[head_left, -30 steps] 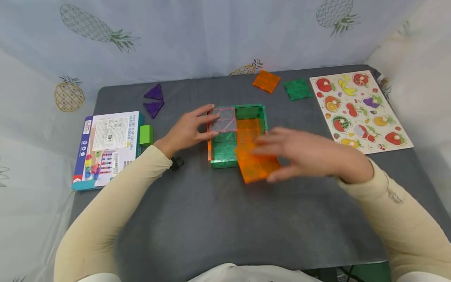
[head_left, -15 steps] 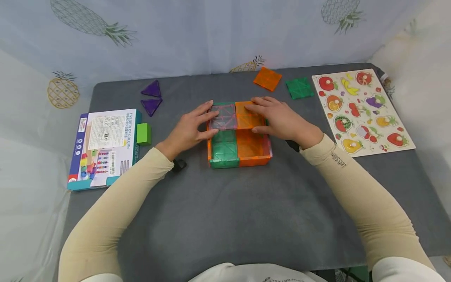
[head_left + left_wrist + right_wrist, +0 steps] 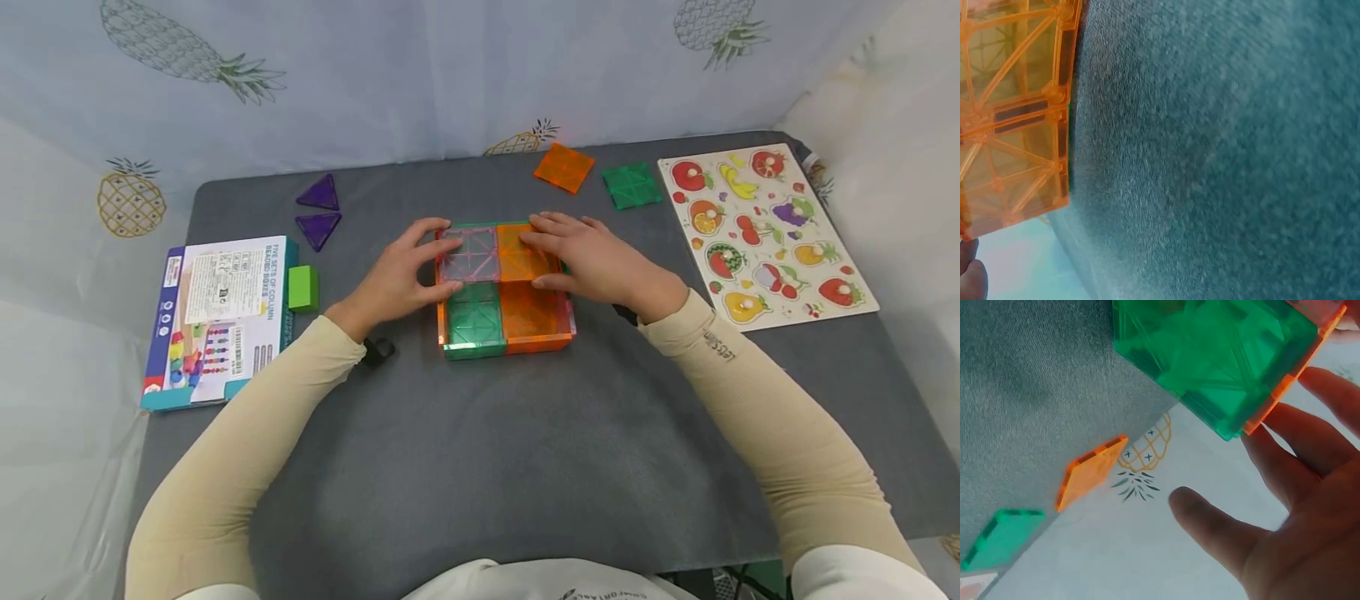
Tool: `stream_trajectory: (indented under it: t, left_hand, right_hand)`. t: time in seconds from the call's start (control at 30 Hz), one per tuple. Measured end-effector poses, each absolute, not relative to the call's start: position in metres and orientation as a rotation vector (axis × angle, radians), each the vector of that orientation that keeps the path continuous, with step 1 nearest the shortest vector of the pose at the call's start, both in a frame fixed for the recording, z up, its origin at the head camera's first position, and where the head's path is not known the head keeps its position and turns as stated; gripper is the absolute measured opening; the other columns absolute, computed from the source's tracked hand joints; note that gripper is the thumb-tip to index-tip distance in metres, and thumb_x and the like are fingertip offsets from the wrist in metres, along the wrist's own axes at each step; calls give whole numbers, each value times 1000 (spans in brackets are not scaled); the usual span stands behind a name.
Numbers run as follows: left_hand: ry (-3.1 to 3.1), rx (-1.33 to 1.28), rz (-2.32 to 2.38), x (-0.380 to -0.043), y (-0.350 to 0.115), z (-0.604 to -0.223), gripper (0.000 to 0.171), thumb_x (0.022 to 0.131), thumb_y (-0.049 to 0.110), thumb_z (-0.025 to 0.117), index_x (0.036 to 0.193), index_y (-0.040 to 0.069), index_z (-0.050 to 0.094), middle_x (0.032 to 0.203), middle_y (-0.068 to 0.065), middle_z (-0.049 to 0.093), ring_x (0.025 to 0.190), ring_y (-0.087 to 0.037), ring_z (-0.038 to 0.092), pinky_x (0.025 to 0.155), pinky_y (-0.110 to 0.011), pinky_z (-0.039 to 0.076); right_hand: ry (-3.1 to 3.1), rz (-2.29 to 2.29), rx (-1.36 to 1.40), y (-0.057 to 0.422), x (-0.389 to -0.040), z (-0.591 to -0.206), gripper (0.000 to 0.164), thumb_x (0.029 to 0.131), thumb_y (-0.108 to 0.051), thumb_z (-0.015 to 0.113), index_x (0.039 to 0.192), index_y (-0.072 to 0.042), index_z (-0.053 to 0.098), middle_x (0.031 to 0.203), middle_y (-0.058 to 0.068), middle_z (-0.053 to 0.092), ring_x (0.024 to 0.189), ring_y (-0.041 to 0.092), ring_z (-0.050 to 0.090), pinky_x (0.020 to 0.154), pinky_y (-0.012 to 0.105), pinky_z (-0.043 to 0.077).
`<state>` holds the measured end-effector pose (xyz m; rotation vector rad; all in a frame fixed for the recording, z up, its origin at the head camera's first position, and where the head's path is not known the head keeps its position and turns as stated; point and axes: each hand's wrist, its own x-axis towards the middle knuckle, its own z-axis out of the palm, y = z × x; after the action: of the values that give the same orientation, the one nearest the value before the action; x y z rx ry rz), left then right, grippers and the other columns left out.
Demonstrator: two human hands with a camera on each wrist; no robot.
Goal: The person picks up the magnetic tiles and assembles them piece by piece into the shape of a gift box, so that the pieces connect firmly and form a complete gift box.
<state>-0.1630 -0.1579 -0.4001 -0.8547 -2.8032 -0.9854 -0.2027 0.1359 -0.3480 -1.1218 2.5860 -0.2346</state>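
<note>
A low box of translucent magnetic tiles [image 3: 475, 325], green and orange, stands mid-table in the head view. A pinkish clear tile [image 3: 472, 265] covers its back left quarter, and an orange square tile [image 3: 513, 260] lies beside it over the back right. The front half is uncovered on top. My left hand [image 3: 401, 279] rests fingertips on the clear tile, thumb by its near edge. With spread fingers, my right hand [image 3: 600, 260] touches the orange tile. In the right wrist view its fingertips meet that tile's edge above a green wall [image 3: 1210, 356]. Orange side tiles [image 3: 1016, 156] fill the left wrist view's corner.
Behind the box lie a loose orange tile [image 3: 564, 167] and a green tile [image 3: 632, 186]. Two purple triangles [image 3: 318, 231] sit at back left. A boxed toy [image 3: 225, 308] and a green block [image 3: 303, 288] are at left; a fruit puzzle board [image 3: 765, 233] is at right.
My right hand has brought the orange tile from the box's front right onto its back right top. In the last half second both hands stay nearly still. The left hand keeps its place.
</note>
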Motion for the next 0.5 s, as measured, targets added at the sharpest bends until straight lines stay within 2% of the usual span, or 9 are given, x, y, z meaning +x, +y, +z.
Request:
stream_trajectory:
  t: [0.1,0.23,0.3,0.43,0.5]
  left_hand:
    - [-2786,-848,-1021,-162,-157,-401,57,84,27,75,132,3,57,145,-18,38,129,-32,42,104,-50,40]
    - [-2771,-831,-1061,-160,-155,-402,58,84,26,75,133,3,56,147,-19,35,131,-31,41,105,-48,40]
    - [-2773,-824,-1067,-160,-154,-403,58,85,26,74,135,3,55,148,-18,33,133,-31,40,105,-48,39]
    - [-2782,-807,-1110,-158,-154,-405,58,87,25,72,137,3,53,156,-14,25,139,-31,35,108,-50,37]
    - [-2790,-785,-1134,-157,-155,-407,58,87,25,72,138,4,52,158,-12,23,140,-31,34,109,-52,35]
  right_hand:
    - [2542,-306,-1126,138,-207,-345,67,95,-43,56,151,-14,33,160,12,21,149,30,13,115,61,14]
    - [2597,-500,-1022,151,-230,-348,59,100,-38,47,149,-6,35,158,19,20,148,36,13,116,58,15]
    - [2673,-520,-853,164,-249,-354,61,102,-41,39,151,-4,29,159,23,12,148,40,9,114,61,15]
    - [2694,-305,-448,197,-281,-377,71,102,-51,27,154,-6,10,157,29,-7,144,51,-2,106,75,10]
    - [2670,-207,-366,208,-287,-391,71,102,-52,28,155,-8,8,156,32,-7,141,57,-1,102,78,9]
